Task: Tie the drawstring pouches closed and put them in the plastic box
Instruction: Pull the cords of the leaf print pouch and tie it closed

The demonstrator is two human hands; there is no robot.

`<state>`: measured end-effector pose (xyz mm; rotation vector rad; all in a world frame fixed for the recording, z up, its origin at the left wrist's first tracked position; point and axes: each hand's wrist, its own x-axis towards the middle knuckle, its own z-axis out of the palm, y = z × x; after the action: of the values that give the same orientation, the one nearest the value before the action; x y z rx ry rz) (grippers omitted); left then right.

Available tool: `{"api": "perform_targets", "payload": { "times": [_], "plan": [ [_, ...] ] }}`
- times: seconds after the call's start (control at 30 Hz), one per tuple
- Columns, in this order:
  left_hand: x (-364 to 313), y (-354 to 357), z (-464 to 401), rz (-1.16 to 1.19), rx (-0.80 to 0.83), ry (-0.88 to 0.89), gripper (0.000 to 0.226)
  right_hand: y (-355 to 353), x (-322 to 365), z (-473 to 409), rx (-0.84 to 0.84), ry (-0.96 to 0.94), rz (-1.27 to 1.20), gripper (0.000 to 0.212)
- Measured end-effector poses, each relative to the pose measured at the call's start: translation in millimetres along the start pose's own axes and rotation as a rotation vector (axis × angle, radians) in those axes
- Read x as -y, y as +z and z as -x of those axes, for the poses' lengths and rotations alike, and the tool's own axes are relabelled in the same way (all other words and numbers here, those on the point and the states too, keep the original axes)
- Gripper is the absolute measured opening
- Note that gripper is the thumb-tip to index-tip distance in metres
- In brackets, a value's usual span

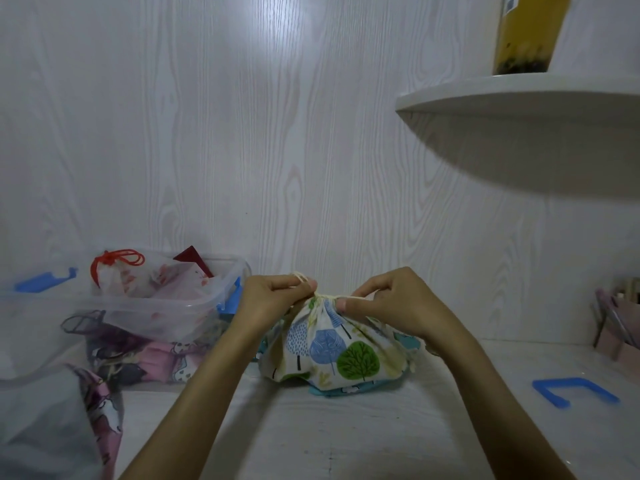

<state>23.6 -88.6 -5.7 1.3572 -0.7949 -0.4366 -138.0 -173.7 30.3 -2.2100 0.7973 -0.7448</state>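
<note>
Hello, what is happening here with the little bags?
A person is tying shut a tree-print pouch on the white table. The left hand and the right hand each pinch the pale drawstring at its gathered neck. This pouch lies on other fabric. To the left, the clear plastic box already holds a pouch with a red cord. A loose blue clip lies on the right.
</note>
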Motion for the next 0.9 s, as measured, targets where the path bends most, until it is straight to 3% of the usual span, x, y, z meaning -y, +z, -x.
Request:
{"api": "perform_targets", "payload": {
  "times": [0.13, 0.37, 0.5, 0.67, 0.83, 0.9],
  "plan": [
    [4.3, -0.9, -1.5, 0.057, 0.028, -0.051, 0.012, 10.8, -3.0, -2.9, -0.103, -0.054, 0.076, 0.021],
    [-11.2, -1.1, 1.4, 0.299, 0.254, -0.211, 0.021, 9.4, -1.8, -1.0, 0.125, -0.042, 0.038, 0.028],
    [-23.6, -3.9, 4.0, 0.202, 0.215, -0.064, 0.022, 17.7, -0.7, -2.9, 0.141, -0.100, -0.025, 0.039],
    [-35.1, -4.1, 4.4, 0.155, 0.222, 0.094, 0.020, 27.7, -8.0, -7.2, 0.342, -0.038, -0.097, 0.050],
    [-26.1, -9.0, 1.1, 0.318, 0.289, -0.107, 0.021, 28.4, -17.4, -9.1, 0.481, 0.027, -0.072, 0.048],
    [-20.5, -8.0, 0.7, 0.266, 0.310, -0.146, 0.020, 27.2, -20.1, -9.0, 0.533, 0.058, -0.039, 0.048]
  ]
}}
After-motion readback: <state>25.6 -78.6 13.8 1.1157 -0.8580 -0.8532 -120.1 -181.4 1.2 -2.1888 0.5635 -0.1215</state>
